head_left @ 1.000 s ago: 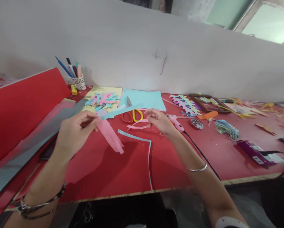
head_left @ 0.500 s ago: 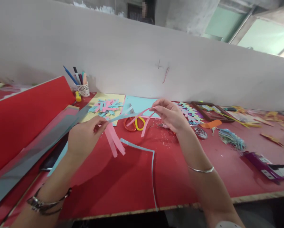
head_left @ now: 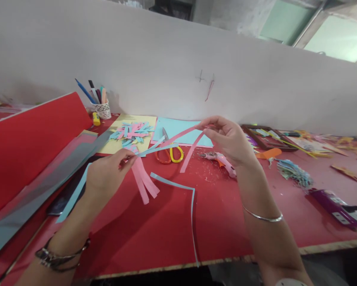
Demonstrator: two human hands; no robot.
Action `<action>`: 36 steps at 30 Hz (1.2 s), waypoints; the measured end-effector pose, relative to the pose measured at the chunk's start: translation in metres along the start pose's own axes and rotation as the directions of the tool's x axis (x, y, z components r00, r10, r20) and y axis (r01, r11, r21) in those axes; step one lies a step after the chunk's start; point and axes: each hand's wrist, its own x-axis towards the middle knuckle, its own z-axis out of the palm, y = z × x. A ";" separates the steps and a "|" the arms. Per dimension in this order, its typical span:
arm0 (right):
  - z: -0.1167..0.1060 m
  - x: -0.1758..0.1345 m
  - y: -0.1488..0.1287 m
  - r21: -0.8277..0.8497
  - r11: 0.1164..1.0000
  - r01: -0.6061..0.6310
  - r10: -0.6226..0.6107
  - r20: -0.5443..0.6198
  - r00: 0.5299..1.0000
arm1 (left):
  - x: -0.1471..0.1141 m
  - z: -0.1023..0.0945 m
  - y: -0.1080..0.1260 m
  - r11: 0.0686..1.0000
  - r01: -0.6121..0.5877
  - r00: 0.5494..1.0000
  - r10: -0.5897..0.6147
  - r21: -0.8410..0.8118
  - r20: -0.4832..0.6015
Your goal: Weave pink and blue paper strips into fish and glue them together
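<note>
My left hand [head_left: 108, 172] pinches a small bundle of paper strips: pink strips [head_left: 143, 180] hang below the fingertips and pale blue strips [head_left: 159, 148] stick out to the right. Higher up on the right, my right hand [head_left: 227, 139] has thumb and finger closed on a pink paper strip [head_left: 183, 134]. One part of that strip stretches toward my left hand, and another pink length droops from the fingers. Beneath the strips lie scissors [head_left: 176, 154] with red and yellow handles. A folded blue strip [head_left: 172, 183] rests on the red table [head_left: 154, 230].
Cut pink and blue pieces [head_left: 132, 133] are heaped on yellow paper. A pink glue gun [head_left: 223, 162] lies by my right wrist. Further right are a blue tassel [head_left: 294, 172] and a purple power strip [head_left: 335, 208]. A pen cup [head_left: 103, 109] stands back left.
My right hand has moved right and slightly away from the left, drawing the pink strip with it. The glue gun and scissor blades show more now. The left hand barely shifted.
</note>
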 end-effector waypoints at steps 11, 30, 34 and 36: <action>-0.003 0.001 0.002 -0.088 0.996 0.035 -0.039 -0.037 0.999 | -0.001 0.000 0.003 0.999 -0.002 0.998 0.004 -0.039 0.060; -0.005 -0.001 -0.008 -0.049 0.998 0.045 -0.048 -0.054 0.997 | -0.003 0.005 0.001 0.992 -0.069 0.997 0.072 -0.104 0.030; -0.008 -0.001 -0.007 -0.048 0.997 0.053 -0.056 -0.067 0.996 | -0.003 0.007 -0.001 0.991 -0.066 0.997 0.071 -0.117 0.041; -0.010 -0.001 -0.006 -0.052 0.998 0.044 -0.048 -0.075 0.996 | -0.004 0.007 -0.001 0.991 -0.058 0.997 0.064 -0.121 0.048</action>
